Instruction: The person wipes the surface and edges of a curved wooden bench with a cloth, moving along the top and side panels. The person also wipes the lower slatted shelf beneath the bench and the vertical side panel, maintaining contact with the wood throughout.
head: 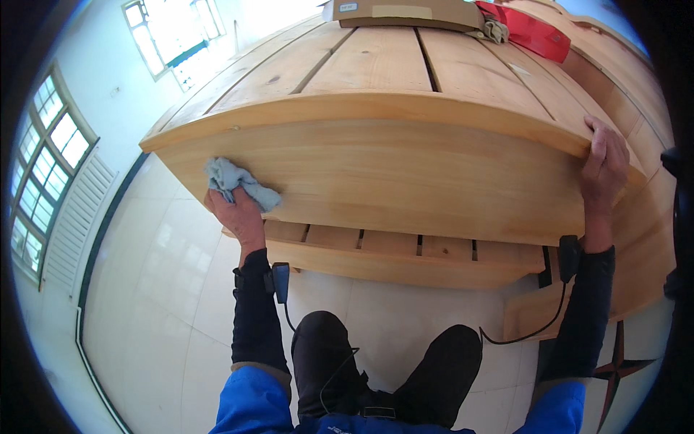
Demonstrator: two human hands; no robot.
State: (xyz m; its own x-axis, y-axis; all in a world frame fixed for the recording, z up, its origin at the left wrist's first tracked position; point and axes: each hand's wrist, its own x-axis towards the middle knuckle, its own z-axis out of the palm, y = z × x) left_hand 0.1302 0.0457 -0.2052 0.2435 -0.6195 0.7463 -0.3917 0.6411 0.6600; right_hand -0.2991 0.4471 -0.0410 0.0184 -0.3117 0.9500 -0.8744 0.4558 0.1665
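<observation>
A crumpled grey-blue cloth (pixel 241 182) is gripped in my left hand (pixel 237 214), pressed against the left part of a smooth wooden side panel (pixel 368 173). My right hand (pixel 604 157) rests on the right corner of the same wooden piece, its fingers over the edge of the slatted top (pixel 379 59) and holding no separate object that I can see. Below the panel runs a lower slatted wooden shelf or step (pixel 401 266). Both forearms wear dark sleeves with small cabled devices near the wrists.
A cardboard box (pixel 406 12), a red bag (pixel 531 32) and a bunched brownish cloth (pixel 495 30) lie on the far slats. Curved wooden furniture (pixel 640 217) stands at right. A radiator (pixel 78 217) and windows line the left wall. My knees are below the lower shelf.
</observation>
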